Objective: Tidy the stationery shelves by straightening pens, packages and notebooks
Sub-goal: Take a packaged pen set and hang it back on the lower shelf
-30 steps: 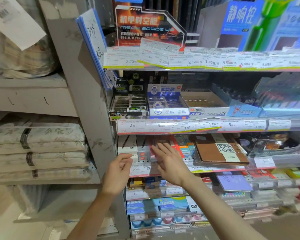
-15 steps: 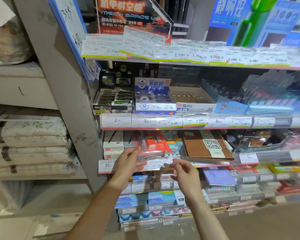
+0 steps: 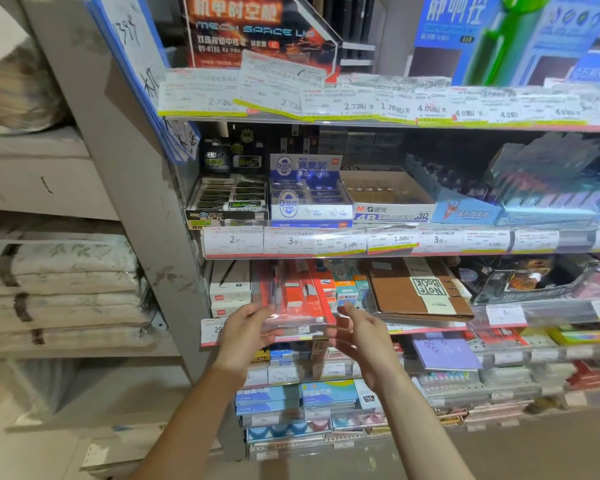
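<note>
My hands on a clear package of red pens at the shelf edge.

From my head camera, my left hand (image 3: 245,332) and right hand (image 3: 362,336) each grip an end of the clear plastic pen package (image 3: 293,303), fingers curled round it. It lies between them at the shelf lip. Just right of my right hand rests a brown notebook (image 3: 409,289); just left of my left hand, white boxes (image 3: 230,289).
</note>
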A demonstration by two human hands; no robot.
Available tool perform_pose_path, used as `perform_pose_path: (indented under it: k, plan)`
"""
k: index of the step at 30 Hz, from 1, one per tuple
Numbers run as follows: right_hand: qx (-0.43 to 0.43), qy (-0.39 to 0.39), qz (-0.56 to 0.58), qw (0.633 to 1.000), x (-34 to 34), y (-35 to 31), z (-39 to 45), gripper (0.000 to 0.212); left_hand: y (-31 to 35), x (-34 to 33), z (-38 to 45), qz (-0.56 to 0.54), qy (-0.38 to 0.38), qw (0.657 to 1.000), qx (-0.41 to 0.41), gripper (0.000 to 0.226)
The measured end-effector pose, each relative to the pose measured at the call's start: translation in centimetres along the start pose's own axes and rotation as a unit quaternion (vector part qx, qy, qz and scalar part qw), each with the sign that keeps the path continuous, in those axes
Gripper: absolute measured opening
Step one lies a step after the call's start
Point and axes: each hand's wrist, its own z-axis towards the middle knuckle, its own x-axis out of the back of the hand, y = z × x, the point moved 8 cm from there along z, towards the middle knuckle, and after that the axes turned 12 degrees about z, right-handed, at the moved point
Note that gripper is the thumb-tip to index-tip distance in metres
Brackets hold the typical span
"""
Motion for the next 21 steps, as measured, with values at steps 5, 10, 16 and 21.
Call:
perform_pose_path:
  k: [5,10,16,21]
  plan:
    - [-0.043,-0.064,-0.070,0.995,-4.4,0.4,0.9,0.041,-0.7,1.4,-1.0,0.042,-0.009,0.999,0.004,0.021]
    - [-0.017,-0.066,-0.060,0.996,-5.2,1.2,0.9,0.013,-1.3,2.5,-0.7,0.105,-0.034,0.994,0.004,0.019]
    - [0.005,-0.072,-0.087,0.994,-4.3,2.3,-0.2,0.010,0.3,2.6,0.5,0.178,-0.020,0.982,-0.058,0.037]
    - [0.030,-0.068,-0.138,0.988,-2.7,3.2,-1.6,0.016,-0.7,1.7,0.1,0.158,-0.024,0.985,-0.070,0.033]
